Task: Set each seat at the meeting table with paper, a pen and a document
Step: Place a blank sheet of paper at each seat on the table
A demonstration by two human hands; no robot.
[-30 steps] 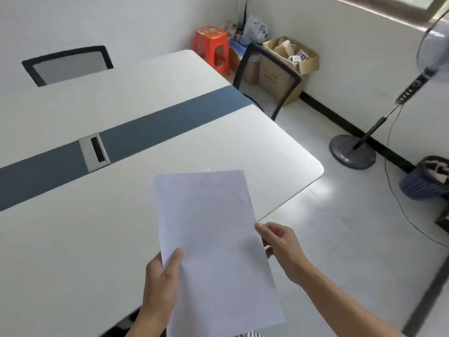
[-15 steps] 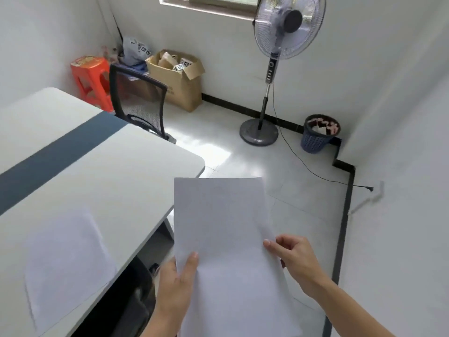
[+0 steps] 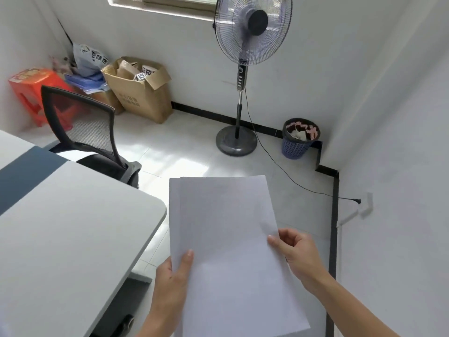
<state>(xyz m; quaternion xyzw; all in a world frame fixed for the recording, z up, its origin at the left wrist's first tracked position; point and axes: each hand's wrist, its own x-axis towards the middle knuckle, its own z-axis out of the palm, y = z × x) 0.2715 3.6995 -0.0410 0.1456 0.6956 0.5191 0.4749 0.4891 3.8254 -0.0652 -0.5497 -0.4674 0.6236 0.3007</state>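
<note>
Head cam, looking down: you've got a stack of white paper (image 3: pixel 226 239) in both hands, w/ at least 2 sheets showing, since a second edge peeks out along the top-left. Your left hand (image 3: pixel 172 280) holds the stack at about 7 o'clock on the sheet, thumb pressed flat on top and the other fingers hidden underneath. Your right hand (image 3: pixel 298 254) pinches the right edge at about 3 o'clock, fingers curled, thumb tip on the top face. The paper hangs in the air over the floor, just off the rounded corner of the meeting table (image 3: pixel 73 239), not touching it.

The table fills the frame from 7 to 9 o'clock, white w/ a dark blue strip. A black mesh chair (image 3: pixel 85 132) sits tucked against its far end at approx 10 o'clock. Behind the chair are an orange stool (image 3: pixel 34 86) and an open cardboard box (image 3: pixel 143 93) against the wall. A pedestal fan (image 3: pixel 252 30) stands at 12 o'clock, and its cord runs across the floor to a wall socket (image 3: pixel 364 205) at 3 o'clock. A blue waste bin (image 3: pixel 300 138) sits just right of the fan base.
</note>
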